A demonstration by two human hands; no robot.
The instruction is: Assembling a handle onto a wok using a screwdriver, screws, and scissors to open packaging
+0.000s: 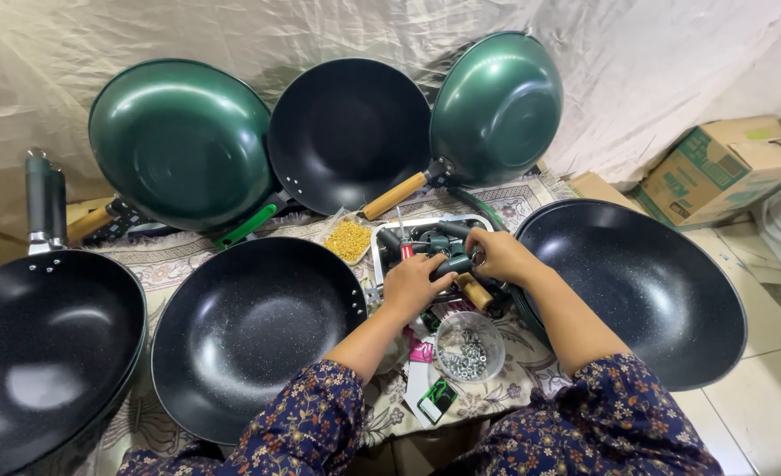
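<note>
I sit on the floor, on a patterned mat (179, 264) with a pale crumpled sheet (655, 62) hung behind. My left hand (412, 284) and right hand (499, 256) meet over a metal tray (386, 231) of pan handles. The fingers (439, 280) of my left hand curl around a dark green handle (452, 264); my right fingers are bent at its far end, though I cannot tell what they pinch. Black woks (249, 330) lie on either side, green ones (179, 141) lean against the sheet, and a cardboard box (716, 167) stands on the tiled floor (769, 388).
</note>
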